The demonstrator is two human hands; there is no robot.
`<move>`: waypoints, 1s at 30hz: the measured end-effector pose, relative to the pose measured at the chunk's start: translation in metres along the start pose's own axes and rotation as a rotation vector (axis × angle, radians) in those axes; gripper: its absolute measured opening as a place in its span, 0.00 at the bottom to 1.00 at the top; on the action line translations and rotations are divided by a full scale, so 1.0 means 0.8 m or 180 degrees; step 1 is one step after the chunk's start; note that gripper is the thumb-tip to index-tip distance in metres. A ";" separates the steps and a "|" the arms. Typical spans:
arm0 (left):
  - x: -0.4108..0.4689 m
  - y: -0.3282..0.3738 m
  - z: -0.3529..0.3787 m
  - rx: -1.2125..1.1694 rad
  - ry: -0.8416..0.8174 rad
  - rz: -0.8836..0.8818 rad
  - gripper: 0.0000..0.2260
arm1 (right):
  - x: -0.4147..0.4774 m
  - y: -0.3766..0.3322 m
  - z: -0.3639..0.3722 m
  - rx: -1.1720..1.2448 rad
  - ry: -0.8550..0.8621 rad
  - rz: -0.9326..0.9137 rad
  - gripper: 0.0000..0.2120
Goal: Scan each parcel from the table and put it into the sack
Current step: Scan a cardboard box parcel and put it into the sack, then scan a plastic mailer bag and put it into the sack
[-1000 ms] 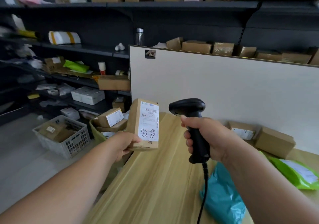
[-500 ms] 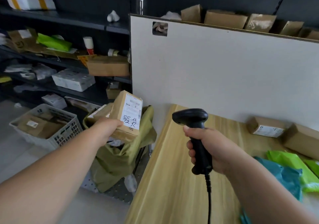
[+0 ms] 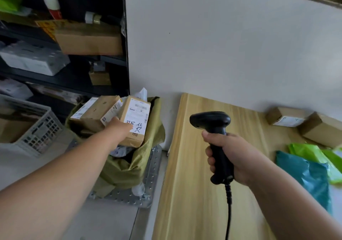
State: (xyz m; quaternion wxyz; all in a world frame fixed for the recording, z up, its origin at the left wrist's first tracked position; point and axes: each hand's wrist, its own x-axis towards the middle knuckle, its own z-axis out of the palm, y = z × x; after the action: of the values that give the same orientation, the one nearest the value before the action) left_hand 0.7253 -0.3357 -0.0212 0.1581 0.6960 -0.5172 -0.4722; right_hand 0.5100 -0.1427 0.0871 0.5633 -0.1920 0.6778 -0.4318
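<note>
Parcel (image 3: 129, 138) label (image 3: 139, 116): barcode + big handwritten black chars, upside down; print too small to read.

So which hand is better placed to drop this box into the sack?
Likely the left hand: it holds the labelled box over the sack; the right hand grips the scanner above the table.

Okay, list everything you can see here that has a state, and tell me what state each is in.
Sack: open, boxes inside.
Parcel: tilted, label up, at the sack's mouth.
Left hand: holds the parcel.
Scanner: upright above the table.
Right hand: grips the scanner.
Far boxes: lying on the table.
Bags: lying on the table.
</note>
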 end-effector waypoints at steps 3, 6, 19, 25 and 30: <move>-0.015 0.008 0.002 0.0515 0.0242 0.0254 0.26 | -0.008 0.002 -0.015 -0.0009 0.0121 -0.0063 0.14; -0.039 0.031 0.022 0.1293 0.0526 0.0822 0.29 | -0.022 0.009 -0.042 0.0047 0.0264 -0.0142 0.14; -0.292 0.134 0.325 0.2109 -0.0504 0.2632 0.38 | -0.136 0.098 -0.334 0.0448 0.1049 -0.0517 0.13; -0.407 0.157 0.514 0.2289 -0.0608 0.2380 0.40 | -0.176 0.149 -0.536 0.0750 0.1137 -0.0431 0.11; -0.454 0.147 0.628 0.2807 -0.0534 0.1893 0.45 | -0.180 0.181 -0.644 0.0796 0.1050 -0.0260 0.12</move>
State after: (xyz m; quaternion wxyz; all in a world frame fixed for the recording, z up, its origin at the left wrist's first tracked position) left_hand 0.2389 0.0663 -0.0119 -0.0642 0.4798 -0.8521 -0.1990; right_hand 0.1056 0.2351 0.0532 0.4461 -0.0746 0.6936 -0.5606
